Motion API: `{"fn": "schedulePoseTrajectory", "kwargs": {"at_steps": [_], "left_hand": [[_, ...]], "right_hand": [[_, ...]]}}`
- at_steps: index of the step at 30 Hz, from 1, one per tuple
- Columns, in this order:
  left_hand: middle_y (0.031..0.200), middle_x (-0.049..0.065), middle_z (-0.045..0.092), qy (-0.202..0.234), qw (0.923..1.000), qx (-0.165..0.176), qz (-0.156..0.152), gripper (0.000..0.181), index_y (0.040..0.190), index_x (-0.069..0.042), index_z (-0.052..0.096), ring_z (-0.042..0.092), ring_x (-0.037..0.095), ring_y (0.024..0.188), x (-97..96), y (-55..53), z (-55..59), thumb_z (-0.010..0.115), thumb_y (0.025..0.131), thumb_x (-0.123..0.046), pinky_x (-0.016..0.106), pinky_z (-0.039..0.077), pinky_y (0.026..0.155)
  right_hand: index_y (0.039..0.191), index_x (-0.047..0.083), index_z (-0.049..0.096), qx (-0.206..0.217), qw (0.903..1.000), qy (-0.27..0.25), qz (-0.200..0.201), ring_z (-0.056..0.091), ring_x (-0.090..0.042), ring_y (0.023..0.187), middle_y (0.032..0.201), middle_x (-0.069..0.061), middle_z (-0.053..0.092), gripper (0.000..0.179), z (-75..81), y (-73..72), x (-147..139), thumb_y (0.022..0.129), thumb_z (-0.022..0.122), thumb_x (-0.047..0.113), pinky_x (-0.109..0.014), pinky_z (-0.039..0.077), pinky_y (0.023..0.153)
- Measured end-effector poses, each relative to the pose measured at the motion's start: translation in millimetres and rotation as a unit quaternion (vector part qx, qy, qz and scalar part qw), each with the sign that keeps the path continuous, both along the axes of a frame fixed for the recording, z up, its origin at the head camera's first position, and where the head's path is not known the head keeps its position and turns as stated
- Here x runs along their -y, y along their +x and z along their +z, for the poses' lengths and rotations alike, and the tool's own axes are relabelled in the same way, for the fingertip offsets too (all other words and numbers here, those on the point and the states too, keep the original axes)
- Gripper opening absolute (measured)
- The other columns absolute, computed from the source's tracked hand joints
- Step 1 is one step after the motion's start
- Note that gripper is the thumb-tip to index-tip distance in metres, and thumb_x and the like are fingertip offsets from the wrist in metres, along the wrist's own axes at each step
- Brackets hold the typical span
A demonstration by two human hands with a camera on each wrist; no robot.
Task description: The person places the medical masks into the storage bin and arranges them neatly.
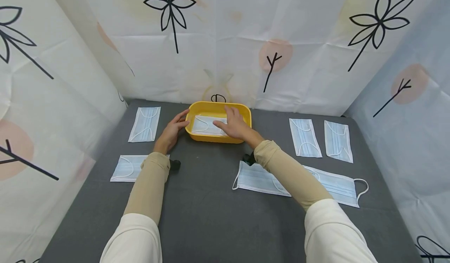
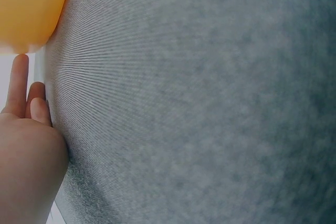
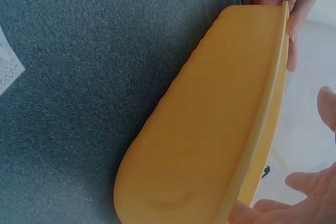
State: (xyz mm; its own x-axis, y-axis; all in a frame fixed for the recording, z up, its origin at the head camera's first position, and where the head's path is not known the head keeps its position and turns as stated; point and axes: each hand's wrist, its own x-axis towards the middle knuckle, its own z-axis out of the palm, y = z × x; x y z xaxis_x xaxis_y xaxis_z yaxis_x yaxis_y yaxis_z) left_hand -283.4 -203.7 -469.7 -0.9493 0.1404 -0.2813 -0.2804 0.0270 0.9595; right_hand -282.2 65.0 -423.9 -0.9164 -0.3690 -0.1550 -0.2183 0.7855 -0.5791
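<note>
A yellow plastic bin [image 1: 218,138] stands near the back of the grey table, with a pale blue face mask [image 1: 204,125] lying flat inside. My left hand [image 1: 171,132] is at the bin's left end, fingertips right at the rim; in the left wrist view, one straight finger [image 2: 19,80] reaches its wall. My right hand [image 1: 237,126] hovers over the right part of the bin, fingers spread and thumb towards the mask, covering the mask's right side. In the right wrist view, this hand's fingertips [image 3: 302,182] show beyond the bin's long rim.
One face mask [image 1: 145,124] lies left of the bin, with another [image 1: 128,169] nearer me, partly under my left forearm. Two masks [image 1: 305,137] [image 1: 338,141] lie at the back right. Nearer me, masks [image 1: 261,179] [image 1: 337,188] stretch either side of my right forearm. Printed cloth walls [image 1: 225,59] enclose the table.
</note>
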Motion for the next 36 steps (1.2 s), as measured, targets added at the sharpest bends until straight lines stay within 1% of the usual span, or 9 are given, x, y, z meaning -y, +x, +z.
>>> {"fn": "schedulePoseTrajectory", "kwargs": {"at_steps": [4, 6, 11, 15, 19, 22, 26, 31, 36], "left_hand": [[0.166, 0.016, 0.029, 0.001, 1.0, -0.002, 0.0, 0.061, 0.161, -0.02, 0.033, 0.023, 0.03, 0.155, -0.4, 0.1, 0.4, 0.054, 0.104, -0.015, 0.046, 0.007, 0.131], [0.166, 0.016, 0.029, -0.001, 1.0, -0.001, 0.0, 0.061, 0.161, -0.02, 0.033, 0.023, 0.03, 0.155, -0.2, -0.3, 0.2, 0.054, 0.104, -0.015, 0.046, 0.007, 0.131], [0.167, 0.013, 0.028, -0.001, 1.0, 0.004, 0.002, 0.061, 0.161, -0.022, 0.033, 0.022, 0.029, 0.156, 1.1, -0.4, -0.5, 0.055, 0.104, -0.016, 0.046, 0.007, 0.131], [0.168, 0.012, 0.027, -0.001, 1.0, 0.003, 0.002, 0.061, 0.161, -0.022, 0.034, 0.021, 0.028, 0.156, 1.6, -0.6, -0.8, 0.055, 0.104, -0.016, 0.046, 0.006, 0.131], [0.168, 0.013, 0.026, -0.005, 1.0, -0.002, 0.001, 0.061, 0.161, -0.021, 0.033, 0.02, 0.029, 0.156, 1.0, -0.3, -1.0, 0.055, 0.104, -0.015, 0.047, 0.006, 0.131], [0.167, 0.015, 0.027, -0.002, 1.0, -0.004, 0.002, 0.061, 0.161, -0.02, 0.033, 0.021, 0.03, 0.156, 0.2, 0.5, -1.0, 0.055, 0.104, -0.015, 0.047, 0.007, 0.131], [0.166, 0.014, 0.029, -0.004, 1.0, 0.0, 0.003, 0.06, 0.161, -0.021, 0.034, 0.022, 0.029, 0.156, -0.7, 0.7, -1.3, 0.055, 0.105, -0.017, 0.047, 0.007, 0.131], [0.166, 0.014, 0.029, -0.004, 1.0, -0.001, 0.004, 0.061, 0.161, -0.023, 0.034, 0.021, 0.029, 0.156, 0.2, 0.4, -2.0, 0.055, 0.105, -0.017, 0.048, 0.006, 0.131], [0.166, 0.015, 0.029, -0.001, 1.0, -0.004, 0.003, 0.06, 0.161, -0.022, 0.034, 0.022, 0.029, 0.156, 0.9, 0.3, -3.2, 0.055, 0.105, -0.017, 0.047, 0.007, 0.131]], "right_hand": [[0.165, 0.012, 0.01, -0.016, 0.9996, 0.021, 0.012, 0.018, -0.039, 0.156, 0.17, -0.02, 0.009, 0.087, 1.8, 3.9, -1.2, 0.102, 0.049, 0.058, -0.053, 0.02, 0.128], [0.165, 0.013, 0.011, -0.031, 0.9984, 0.044, 0.015, 0.017, -0.041, 0.156, 0.17, -0.019, 0.008, 0.087, 2.2, 6.4, -1.0, 0.102, 0.049, 0.059, -0.054, 0.02, 0.128], [0.165, 0.017, 0.012, -0.08, 0.9906, 0.109, 0.019, 0.016, -0.043, 0.156, 0.171, -0.017, 0.008, 0.086, -0.7, 9.7, -1.2, 0.101, 0.045, 0.064, -0.056, 0.017, 0.128], [0.165, 0.022, 0.012, -0.103, 0.9844, 0.141, 0.02, 0.012, -0.043, 0.157, 0.172, -0.015, 0.006, 0.085, -3.4, 11.1, -6.3, 0.101, 0.042, 0.067, -0.061, 0.011, 0.128], [0.166, 0.027, 0.011, -0.106, 0.9814, 0.159, 0.013, 0.005, -0.045, 0.158, 0.173, -0.015, 0.002, 0.086, -2.7, 12.0, -13.9, 0.099, 0.039, 0.072, -0.066, 0.006, 0.126], [0.166, 0.028, 0.01, -0.103, 0.9804, 0.168, 0.006, 0.001, -0.048, 0.158, 0.173, -0.016, -0.001, 0.088, -0.3, 12.7, -20.1, 0.097, 0.038, 0.075, -0.068, 0.003, 0.125], [0.166, 0.029, 0.007, -0.101, 0.9794, 0.175, 0.001, -0.002, -0.049, 0.157, 0.173, -0.017, -0.004, 0.091, 1.4, 13.1, -27.6, 0.096, 0.038, 0.077, -0.069, 0.0, 0.124], [0.166, 0.03, 0.003, -0.107, 0.9773, 0.183, -0.001, -0.003, -0.049, 0.157, 0.172, -0.017, -0.008, 0.092, -0.5, 12.9, -35.6, 0.095, 0.037, 0.079, -0.07, -0.001, 0.124], [0.166, 0.029, 0.005, -0.11, 0.9769, 0.183, -0.012, -0.002, -0.05, 0.157, 0.172, -0.017, -0.01, 0.093, -2.3, 14.2, -45.3, 0.095, 0.037, 0.079, -0.071, -0.002, 0.123]]}}
